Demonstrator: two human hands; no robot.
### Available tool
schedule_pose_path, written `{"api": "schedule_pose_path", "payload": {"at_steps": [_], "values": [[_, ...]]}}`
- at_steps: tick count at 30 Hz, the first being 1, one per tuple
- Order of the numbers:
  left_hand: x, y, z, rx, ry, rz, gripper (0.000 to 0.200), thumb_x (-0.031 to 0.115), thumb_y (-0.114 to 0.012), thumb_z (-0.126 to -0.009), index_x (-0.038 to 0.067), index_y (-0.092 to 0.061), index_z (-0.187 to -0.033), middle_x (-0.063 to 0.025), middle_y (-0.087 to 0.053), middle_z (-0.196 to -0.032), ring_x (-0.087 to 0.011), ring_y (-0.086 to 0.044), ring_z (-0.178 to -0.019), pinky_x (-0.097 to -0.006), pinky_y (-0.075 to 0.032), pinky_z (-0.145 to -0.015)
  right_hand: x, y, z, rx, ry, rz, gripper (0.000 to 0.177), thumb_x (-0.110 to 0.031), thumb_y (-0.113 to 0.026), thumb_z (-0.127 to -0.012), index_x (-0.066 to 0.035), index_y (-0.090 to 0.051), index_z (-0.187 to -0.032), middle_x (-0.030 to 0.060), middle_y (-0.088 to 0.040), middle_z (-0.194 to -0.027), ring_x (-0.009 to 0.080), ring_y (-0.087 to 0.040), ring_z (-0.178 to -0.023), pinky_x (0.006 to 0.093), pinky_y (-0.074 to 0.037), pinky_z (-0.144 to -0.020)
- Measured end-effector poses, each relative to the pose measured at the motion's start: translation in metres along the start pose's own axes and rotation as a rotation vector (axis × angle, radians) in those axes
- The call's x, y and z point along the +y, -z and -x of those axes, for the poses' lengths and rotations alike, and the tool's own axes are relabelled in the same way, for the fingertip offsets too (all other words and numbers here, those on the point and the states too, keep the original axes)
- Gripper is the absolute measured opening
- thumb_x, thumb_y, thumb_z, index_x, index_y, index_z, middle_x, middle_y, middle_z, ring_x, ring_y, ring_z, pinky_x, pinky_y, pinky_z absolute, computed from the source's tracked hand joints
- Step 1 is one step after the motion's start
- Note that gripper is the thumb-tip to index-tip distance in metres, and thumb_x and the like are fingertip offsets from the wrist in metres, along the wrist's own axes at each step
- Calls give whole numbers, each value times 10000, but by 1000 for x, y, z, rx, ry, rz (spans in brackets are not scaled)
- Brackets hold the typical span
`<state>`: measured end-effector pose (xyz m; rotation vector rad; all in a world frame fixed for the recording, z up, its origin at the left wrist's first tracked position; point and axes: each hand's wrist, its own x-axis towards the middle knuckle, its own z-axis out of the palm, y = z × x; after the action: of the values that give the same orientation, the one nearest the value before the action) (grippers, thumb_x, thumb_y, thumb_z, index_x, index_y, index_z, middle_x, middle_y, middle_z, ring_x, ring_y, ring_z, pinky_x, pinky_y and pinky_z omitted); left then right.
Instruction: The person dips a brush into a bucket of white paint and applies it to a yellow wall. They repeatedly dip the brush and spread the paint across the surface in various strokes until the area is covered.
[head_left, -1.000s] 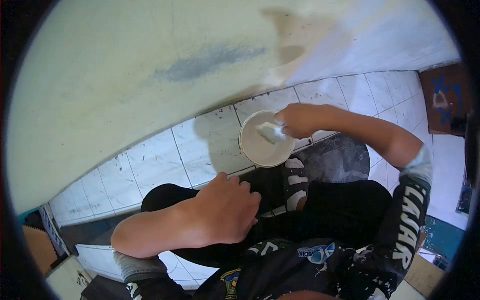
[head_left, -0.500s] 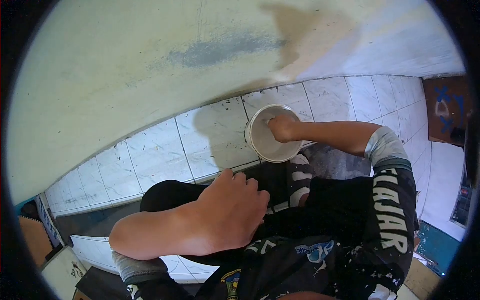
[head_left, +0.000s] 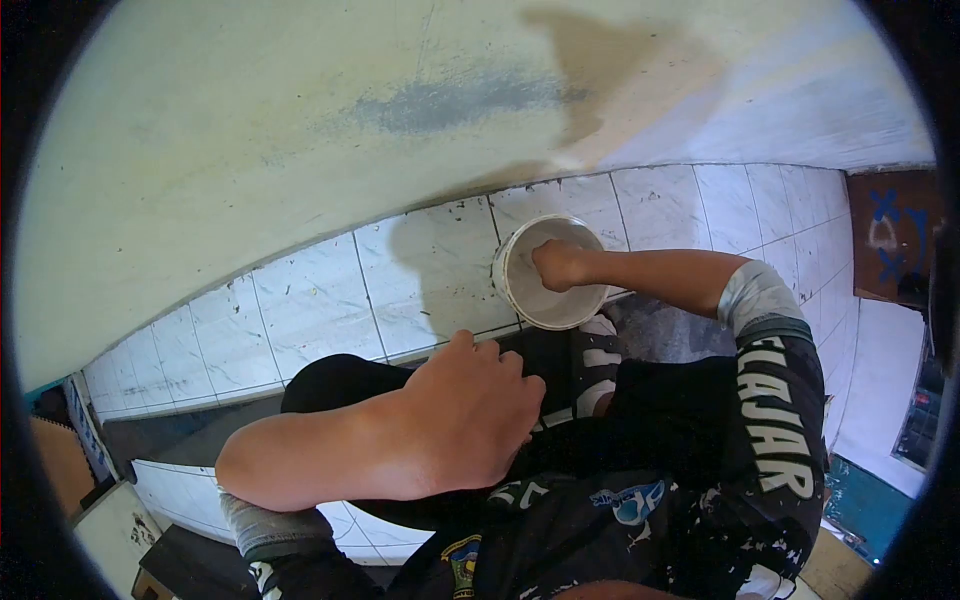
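while right hand (head_left: pixel 560 267) reaches inside encircling bucket (head_left: pixel 535 300), left hand (head_left: pixel 472 415) rests apart; both curled, holds cannot be told; withdrawal would require clearing rim (head_left: pixel 553 327).

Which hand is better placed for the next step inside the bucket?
Right, most likely. The right hand is down inside the white bucket; the left hand is outside it, over the dark trousers. Whatever the right might hold is hidden.
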<state>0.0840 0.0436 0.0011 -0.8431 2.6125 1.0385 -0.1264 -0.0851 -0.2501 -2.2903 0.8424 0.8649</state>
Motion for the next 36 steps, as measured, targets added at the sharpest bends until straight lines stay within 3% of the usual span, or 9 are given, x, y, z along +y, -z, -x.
{"api": "schedule_pose_path", "payload": {"at_steps": [6,8,11,18,20,26,30,32,36], "values": [[-3,4,-1,-35,-8,-22,342,314,-582,-939,-18,-596,-1017,-167,-609,-887,-327,-621,-861,-417,-464,-778,16,12,21,19,-39,76,347,-107,-602,-786,44,-627,-1098,260,-689,-900,407,-684,-874,496,-547,-756],[-4,4,-3,-53,-7,-30,348,318,-579,-943,-19,-595,-1028,-167,-611,-891,-326,-624,-865,-416,-466,-782,7,22,51,197,11,39,332,-147,-612,-821,-6,-615,-1121,232,-682,-864,410,-671,-828,510,-534,-733],[-5,7,-7,-51,-8,-21,357,320,-572,-949,-23,-597,-1045,-171,-619,-910,-325,-630,-879,-417,-470,-783,4,27,84,235,37,6,344,-189,-634,-838,-30,-596,-1140,230,-671,-848,415,-660,-817,525,-518,-735],[-4,12,-20,-129,7,-18,381,338,-571,-954,-24,-606,-1067,-183,-630,-939,-337,-638,-927,-430,-485,-820,36,18,136,310,99,-118,431,-208,-623,-864,-18,-522,-1237,245,-657,-827,432,-650,-831,503,-513,-734],[-4,12,-26,-138,10,-9,382,341,-575,-951,-21,-608,-1069,-185,-632,-943,-339,-638,-933,-431,-487,-826,43,30,148,132,-3,-321,372,-224,-597,-911,8,-542,-1197,228,-667,-831,388,-666,-799,456,-513,-718],[1,18,-39,-170,37,-19,392,344,-600,-932,-18,-610,-1082,-193,-638,-954,-355,-637,-934,-438,-493,-820,73,9,146,95,-25,-814,332,-260,-575,-919,38,-607,-1062,243,-677,-850,352,-679,-816,430,-514,-753],[3,17,-48,-167,51,-3,416,350,-611,-924,-26,-607,-1101,-199,-639,-944,-365,-641,-918,-444,-493,-822,59,2,117,172,-17,-666,330,-251,-577,-895,70,-641,-934,241,-682,-798,353,-687,-759,430,-522,-705],[4,17,-52,-178,65,-9,421,349,-615,-921,-28,-607,-1107,-201,-640,-940,-366,-642,-912,-444,-494,-821,58,-3,86,251,184,-357,292,-191,-584,-839,79,-656,-752,228,-670,-697,357,-691,-698,441,-528,-656],[7,19,-53,-145,70,-29,402,341,-620,-916,-25,-609,-1081,-190,-636,-925,-354,-642,-907,-437,-490,-829,33,0,40,112,124,-166,236,-120,-585,-771,54,-663,-631,219,-665,-646,353,-694,-665,446,-533,-621]]}}
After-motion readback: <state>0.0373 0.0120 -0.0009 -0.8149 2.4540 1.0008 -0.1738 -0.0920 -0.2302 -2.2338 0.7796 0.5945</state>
